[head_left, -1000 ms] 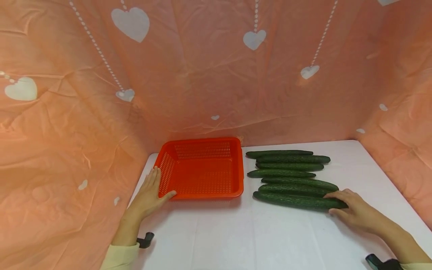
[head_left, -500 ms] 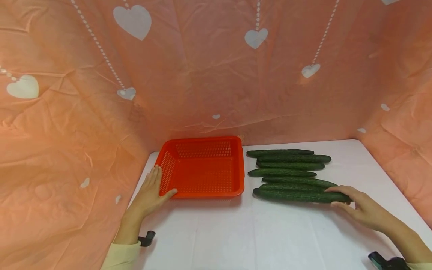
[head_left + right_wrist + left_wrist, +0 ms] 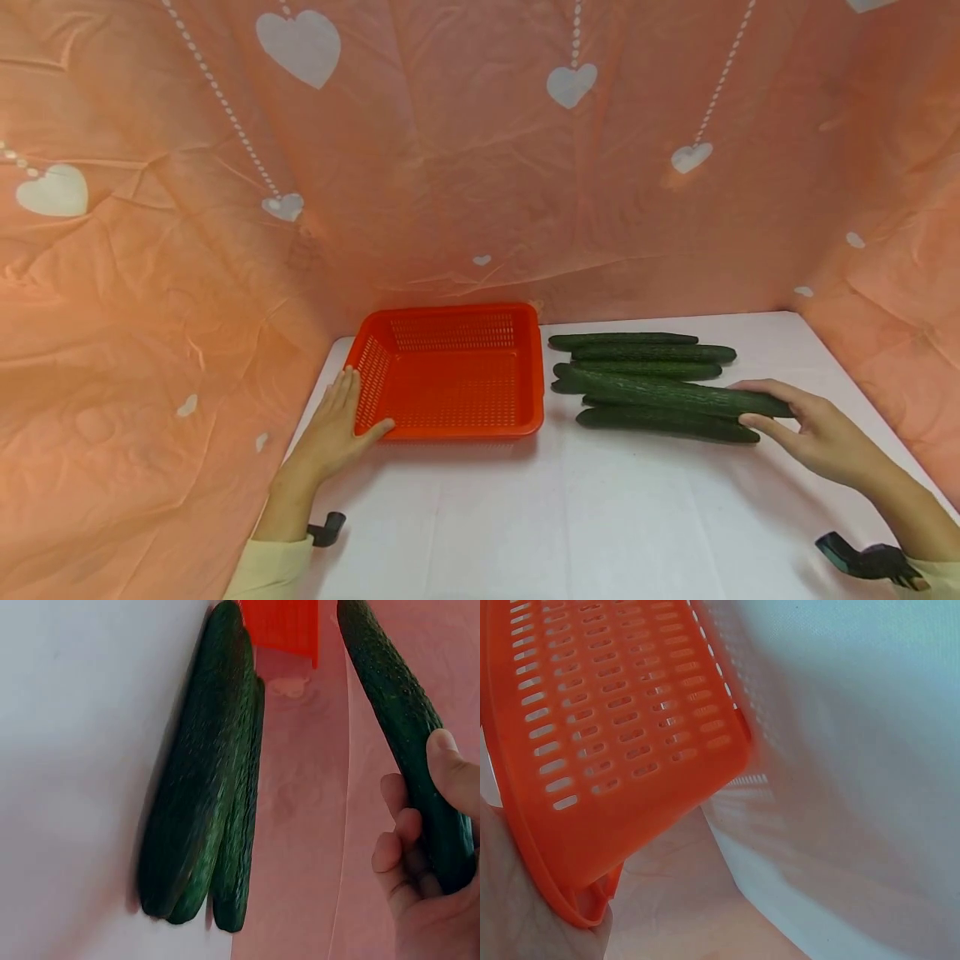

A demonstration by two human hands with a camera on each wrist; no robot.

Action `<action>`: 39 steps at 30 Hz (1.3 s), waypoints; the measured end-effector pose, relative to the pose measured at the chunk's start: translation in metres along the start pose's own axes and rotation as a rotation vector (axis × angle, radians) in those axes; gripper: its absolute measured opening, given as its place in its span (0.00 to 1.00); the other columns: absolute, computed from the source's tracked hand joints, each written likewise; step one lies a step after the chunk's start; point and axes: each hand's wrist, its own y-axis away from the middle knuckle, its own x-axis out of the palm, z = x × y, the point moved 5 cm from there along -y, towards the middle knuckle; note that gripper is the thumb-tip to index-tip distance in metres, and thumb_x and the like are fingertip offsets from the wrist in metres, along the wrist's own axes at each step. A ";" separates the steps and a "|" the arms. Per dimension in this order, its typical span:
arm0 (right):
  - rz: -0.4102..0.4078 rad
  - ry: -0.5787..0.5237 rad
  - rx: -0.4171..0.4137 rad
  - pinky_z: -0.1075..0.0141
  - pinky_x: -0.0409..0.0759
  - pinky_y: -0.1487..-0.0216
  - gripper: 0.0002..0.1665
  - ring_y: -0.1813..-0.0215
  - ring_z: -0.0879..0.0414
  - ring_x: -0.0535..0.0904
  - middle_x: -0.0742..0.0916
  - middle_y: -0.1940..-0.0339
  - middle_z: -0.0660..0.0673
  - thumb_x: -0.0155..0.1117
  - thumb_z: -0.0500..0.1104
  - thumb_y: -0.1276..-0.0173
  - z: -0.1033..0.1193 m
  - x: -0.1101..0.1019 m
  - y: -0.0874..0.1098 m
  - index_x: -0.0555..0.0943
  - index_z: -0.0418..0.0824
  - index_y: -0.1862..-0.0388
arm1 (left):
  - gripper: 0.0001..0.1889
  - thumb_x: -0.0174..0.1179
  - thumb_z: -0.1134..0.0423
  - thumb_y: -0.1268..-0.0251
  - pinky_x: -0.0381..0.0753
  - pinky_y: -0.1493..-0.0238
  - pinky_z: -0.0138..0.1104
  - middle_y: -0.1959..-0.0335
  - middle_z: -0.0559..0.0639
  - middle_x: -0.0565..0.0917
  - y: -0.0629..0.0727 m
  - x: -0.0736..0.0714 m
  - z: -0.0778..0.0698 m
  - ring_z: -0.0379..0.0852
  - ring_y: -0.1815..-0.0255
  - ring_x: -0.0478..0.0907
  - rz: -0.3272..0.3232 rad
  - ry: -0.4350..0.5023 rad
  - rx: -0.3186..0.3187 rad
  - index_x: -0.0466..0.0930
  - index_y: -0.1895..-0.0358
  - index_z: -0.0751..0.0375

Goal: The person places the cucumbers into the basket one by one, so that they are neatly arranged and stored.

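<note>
My right hand (image 3: 832,433) grips a long dark-green cucumber (image 3: 667,394) near its right end. In the right wrist view the thumb (image 3: 446,761) lies on one side of it and curled fingers on the other. The held cucumber is raised over the row and hides parts of those below. Nearest the front lies another cucumber (image 3: 667,423) on the white table. My left hand (image 3: 330,433) rests against the front left corner of the red plastic basket (image 3: 457,383), fingers straight along its left rim and thumb on the front rim. Nothing lies in the basket.
Several more cucumbers (image 3: 622,340) lie roughly parallel right of the basket. White cloth (image 3: 510,517) covers the table. Orange sheets with white hearts (image 3: 572,86) enclose the back and both sides.
My right hand has taken hold of the front cucumber, lifted it off the table and moved it back over the row. My left hand stays at the basket corner.
</note>
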 end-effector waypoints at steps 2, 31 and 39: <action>0.005 -0.011 0.023 0.82 0.70 0.56 0.29 0.51 0.78 0.76 0.82 0.40 0.75 0.76 0.31 0.32 0.003 0.002 -0.004 0.84 0.47 0.34 | 0.61 0.56 0.29 0.26 0.38 0.14 0.61 0.11 0.68 0.36 0.000 0.000 0.000 0.67 0.11 0.33 0.000 0.002 0.000 0.36 0.14 0.73; 0.100 -0.156 0.036 0.36 0.81 0.38 0.23 0.50 0.48 0.82 0.89 0.37 0.40 0.75 0.43 0.26 0.064 0.101 -0.112 0.84 0.44 0.34 | 0.61 0.55 0.29 0.25 0.38 0.14 0.61 0.11 0.69 0.38 -0.001 -0.003 -0.006 0.68 0.11 0.34 0.004 0.001 -0.003 0.37 0.14 0.75; 0.149 -0.228 0.022 0.36 0.79 0.31 0.25 0.42 0.48 0.84 0.87 0.33 0.41 0.75 0.45 0.26 0.082 0.134 -0.136 0.84 0.43 0.32 | 0.61 0.57 0.30 0.25 0.38 0.13 0.60 0.11 0.70 0.38 0.001 -0.002 -0.005 0.69 0.11 0.34 -0.002 0.012 -0.001 0.38 0.14 0.76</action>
